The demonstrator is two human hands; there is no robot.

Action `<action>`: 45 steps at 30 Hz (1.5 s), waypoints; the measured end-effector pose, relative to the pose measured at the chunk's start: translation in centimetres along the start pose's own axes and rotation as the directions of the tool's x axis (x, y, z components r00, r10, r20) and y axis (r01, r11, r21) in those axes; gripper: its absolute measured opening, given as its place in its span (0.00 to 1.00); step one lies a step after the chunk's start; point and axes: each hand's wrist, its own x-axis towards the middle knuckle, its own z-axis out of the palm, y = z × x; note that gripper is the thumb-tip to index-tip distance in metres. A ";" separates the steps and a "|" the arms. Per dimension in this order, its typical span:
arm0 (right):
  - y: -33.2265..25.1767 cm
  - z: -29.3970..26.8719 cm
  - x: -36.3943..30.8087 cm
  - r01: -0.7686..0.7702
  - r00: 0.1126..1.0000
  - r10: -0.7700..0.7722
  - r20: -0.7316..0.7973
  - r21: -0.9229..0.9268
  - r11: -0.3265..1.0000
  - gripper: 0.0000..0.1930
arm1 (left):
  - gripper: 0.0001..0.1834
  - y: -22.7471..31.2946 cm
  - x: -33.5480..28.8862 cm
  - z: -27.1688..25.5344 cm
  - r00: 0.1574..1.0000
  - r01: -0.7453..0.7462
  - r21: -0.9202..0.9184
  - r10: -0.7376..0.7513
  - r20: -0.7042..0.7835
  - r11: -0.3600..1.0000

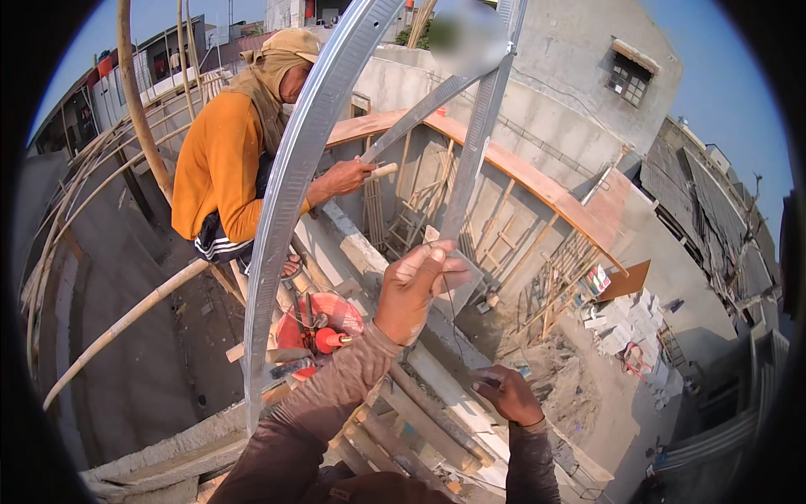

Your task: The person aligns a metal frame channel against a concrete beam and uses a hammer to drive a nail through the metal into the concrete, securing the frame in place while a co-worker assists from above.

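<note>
My left hand (420,286) is raised in the middle with thumb and fingers pinched together. A thin dark string or wire (452,311) hangs from it, and a clear, flat, square-edged piece (463,284) shows beside the fingers. Lower and to the right, my right hand (510,395) has its fingers curled by the string's lower end; what they hold is too small to make out. A silvery ribbed metal channel (290,160) rises left of my hands, joined above to a diagonal brace (428,105) and a second upright channel (477,134).
A co-worker in an orange top (227,160) sits at left, holding a wooden handle (384,170). A red bucket (290,328) of tools stands beside the channel. Bamboo poles (126,328) and concrete beams (437,361) surround a deep drop to the ground, where white blocks (634,332) lie.
</note>
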 end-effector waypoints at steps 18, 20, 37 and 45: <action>-5.3 -6.1 7.5 0.335 0.899 -0.155 -0.410 0.413 0.847 0.14 | 0.18 1.5 8.7 5.8 0.942 -0.320 0.478 0.223 0.250 0.818; -5.5 -7.2 8.8 0.393 0.838 -0.207 -0.505 0.293 0.872 0.16 | 0.20 3.0 10.6 6.4 0.928 -0.356 0.572 0.207 0.310 0.739; -18.9 -21.4 36.9 0.654 0.614 -0.675 -0.409 -0.215 0.725 0.11 | 0.29 12.3 28.3 3.6 0.809 -0.388 0.757 0.588 0.006 0.526; -21.4 -19.4 37.0 0.686 0.628 -0.707 -0.324 -0.197 0.700 0.11 | 0.21 12.7 29.1 5.4 0.855 -0.472 0.548 0.511 0.094 0.690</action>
